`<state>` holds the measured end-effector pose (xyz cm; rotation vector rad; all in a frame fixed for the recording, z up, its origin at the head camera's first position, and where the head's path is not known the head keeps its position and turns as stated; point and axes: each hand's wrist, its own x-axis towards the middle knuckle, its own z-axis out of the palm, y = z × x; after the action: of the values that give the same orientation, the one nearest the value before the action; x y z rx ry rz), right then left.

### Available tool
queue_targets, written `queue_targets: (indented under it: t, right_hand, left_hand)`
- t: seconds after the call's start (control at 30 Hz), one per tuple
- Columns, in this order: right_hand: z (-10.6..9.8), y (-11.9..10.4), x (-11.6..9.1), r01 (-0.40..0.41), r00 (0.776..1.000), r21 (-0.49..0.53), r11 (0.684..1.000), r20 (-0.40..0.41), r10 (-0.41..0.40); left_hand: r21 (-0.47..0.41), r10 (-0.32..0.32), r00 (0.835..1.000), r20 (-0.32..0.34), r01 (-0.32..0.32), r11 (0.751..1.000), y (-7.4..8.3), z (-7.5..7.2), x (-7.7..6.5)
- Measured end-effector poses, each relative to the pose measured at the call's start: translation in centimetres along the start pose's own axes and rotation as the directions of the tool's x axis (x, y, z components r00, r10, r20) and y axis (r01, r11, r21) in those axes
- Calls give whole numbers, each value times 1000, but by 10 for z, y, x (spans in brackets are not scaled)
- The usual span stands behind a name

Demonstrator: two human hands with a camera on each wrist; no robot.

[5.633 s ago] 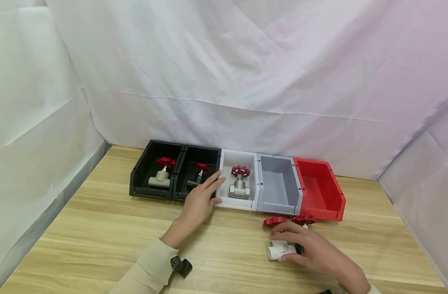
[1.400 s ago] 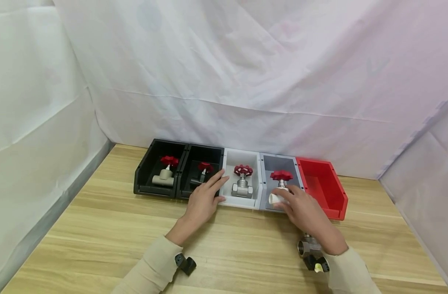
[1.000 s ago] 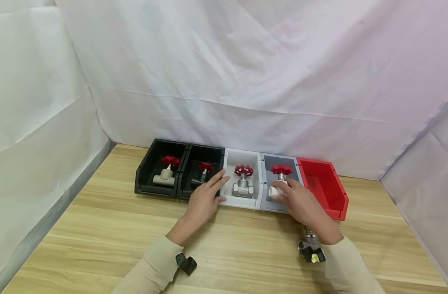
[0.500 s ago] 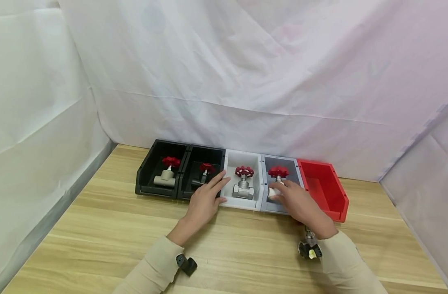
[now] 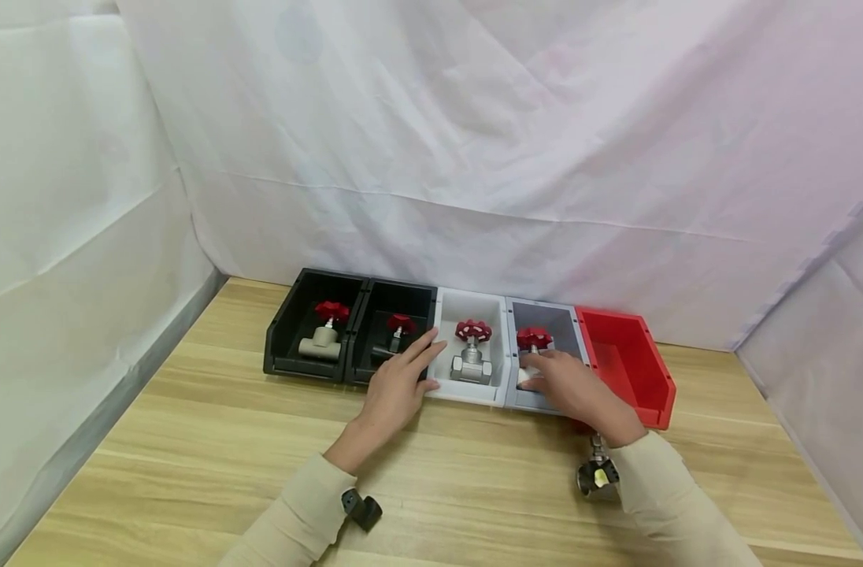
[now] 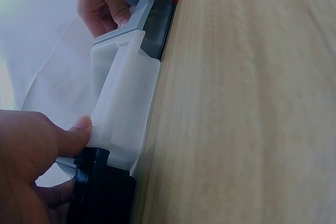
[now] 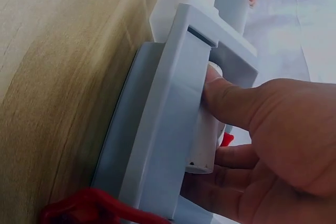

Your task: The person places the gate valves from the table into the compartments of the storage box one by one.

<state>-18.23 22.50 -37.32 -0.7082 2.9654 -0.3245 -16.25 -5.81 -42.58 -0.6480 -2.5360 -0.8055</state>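
Observation:
In the head view my right hand (image 5: 573,387) reaches into the grey bin (image 5: 534,400). It grips the white pipe body of a valve with a red handwheel (image 5: 534,339). The right wrist view shows the thumb against the white body (image 7: 205,140), low behind the bin's front lip, fingers on the far side. My left hand (image 5: 396,390) rests across the join of a black bin (image 5: 403,288) and the white bin (image 5: 467,394), thumb at the front rim. A steel valve (image 5: 472,366) with a dark red handwheel stands in the white bin.
Left of these, a beige valve (image 5: 321,343) stands in the outer black bin (image 5: 283,366), and a black valve (image 5: 396,340) in the inner one. The red bin (image 5: 623,366) ends the row. Another metal valve (image 5: 598,449) stands on the table, partly hidden under my right wrist.
My right hand has carried the white valve from the table up into the grey bin, lowering it over the last second. My left hand stays on the bins.

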Motion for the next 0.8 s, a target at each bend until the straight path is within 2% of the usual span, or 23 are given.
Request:
queue_targets:
  t: [0.33,0.6,0.8]
  right_hand:
    - [7,6,5,40,999,4,999,-5,-40]
    - [6,8,10,-15,999,19,1000,52,14]
    - [3,9,13,20,997,-4,1000,73,-20]
  left_hand:
    - [12,-12,1000,11,12,1000,1,0,1]
    - [6,-7,1000,6,7,1000,2,-1,1]
    - [4,-10,1000,2,10,1000,1,0,1]
